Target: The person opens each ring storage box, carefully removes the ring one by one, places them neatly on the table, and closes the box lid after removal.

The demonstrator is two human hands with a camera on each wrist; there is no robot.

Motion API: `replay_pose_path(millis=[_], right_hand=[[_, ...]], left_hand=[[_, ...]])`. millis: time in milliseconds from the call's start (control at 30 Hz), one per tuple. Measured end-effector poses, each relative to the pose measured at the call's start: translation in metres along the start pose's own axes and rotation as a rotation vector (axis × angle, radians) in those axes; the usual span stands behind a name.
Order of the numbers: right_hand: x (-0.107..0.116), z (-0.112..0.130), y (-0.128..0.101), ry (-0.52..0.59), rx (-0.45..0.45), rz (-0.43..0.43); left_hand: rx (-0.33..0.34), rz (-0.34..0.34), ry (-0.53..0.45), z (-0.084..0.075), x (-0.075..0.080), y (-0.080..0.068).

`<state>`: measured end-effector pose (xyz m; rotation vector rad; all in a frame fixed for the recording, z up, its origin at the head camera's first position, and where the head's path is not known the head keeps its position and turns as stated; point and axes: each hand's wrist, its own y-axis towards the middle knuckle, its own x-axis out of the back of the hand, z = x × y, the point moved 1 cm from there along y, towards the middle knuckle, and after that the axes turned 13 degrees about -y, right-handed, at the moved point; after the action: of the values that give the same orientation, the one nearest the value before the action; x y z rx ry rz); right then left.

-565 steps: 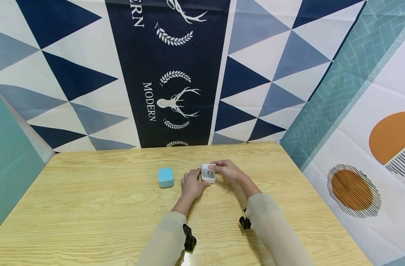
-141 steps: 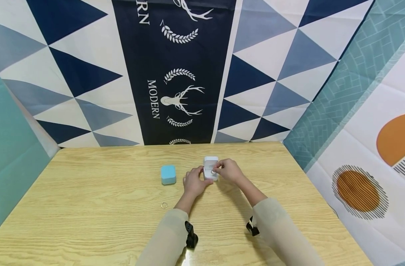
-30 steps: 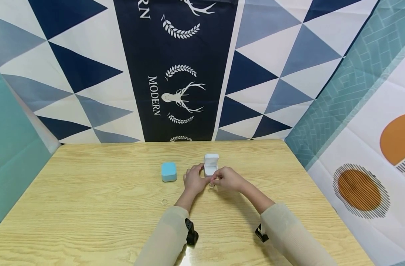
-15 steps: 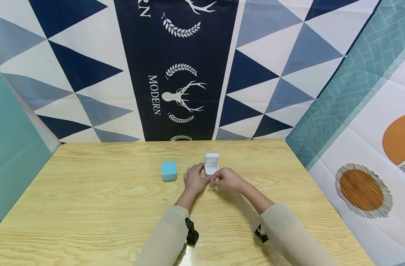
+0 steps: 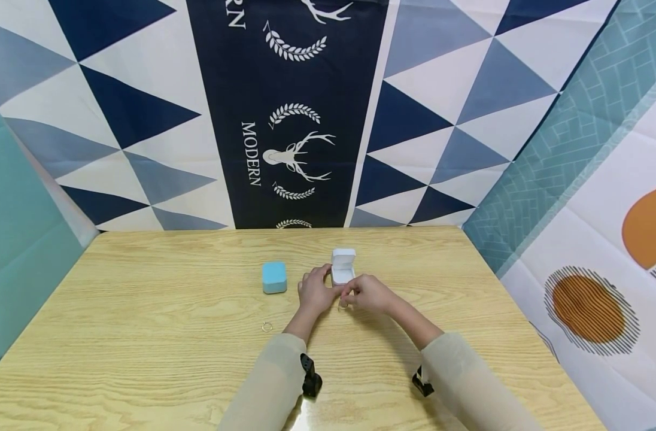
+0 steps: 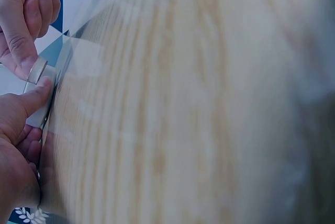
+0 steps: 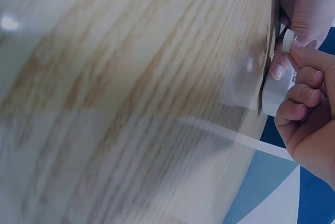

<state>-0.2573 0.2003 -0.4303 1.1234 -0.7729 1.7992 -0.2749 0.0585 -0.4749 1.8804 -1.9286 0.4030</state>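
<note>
Item: right hand (image 5: 370,293). I see it low over the wooden surface (image 5: 145,335), forearm angled in from the lower right, fingers (image 6: 21,41) curled and pinching a silver ring (image 5: 343,303) just in front of the open white ring box (image 5: 342,267).

Item: left hand (image 5: 314,291). Beside the box's left wall, fingers curled, thumb (image 6: 31,98) touching the box; I cannot tell if it truly grips it.

Item: blue ring box (image 5: 274,278), closed, left of the hands.

Item: second ring (image 5: 266,327), lying loose, nearer me.
</note>
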Motion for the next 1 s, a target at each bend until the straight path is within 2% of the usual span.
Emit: replay_pose_path(millis=[367,600,1000], right_hand=[[-0.005,0.002,0.000,-0.009,-0.005,0.018],[-0.007,0.003,-0.001,0.010,-0.038,0.034],[-0.011,0.002,0.000,0.006,-0.030,0.048]], left_hand=[[-0.005,-0.007,-0.002,0.000,0.001,-0.001],[-0.001,-0.003,-0.001,-0.001,0.001,-0.001],[-0.003,-0.004,-0.005,-0.001,0.001,-0.001]])
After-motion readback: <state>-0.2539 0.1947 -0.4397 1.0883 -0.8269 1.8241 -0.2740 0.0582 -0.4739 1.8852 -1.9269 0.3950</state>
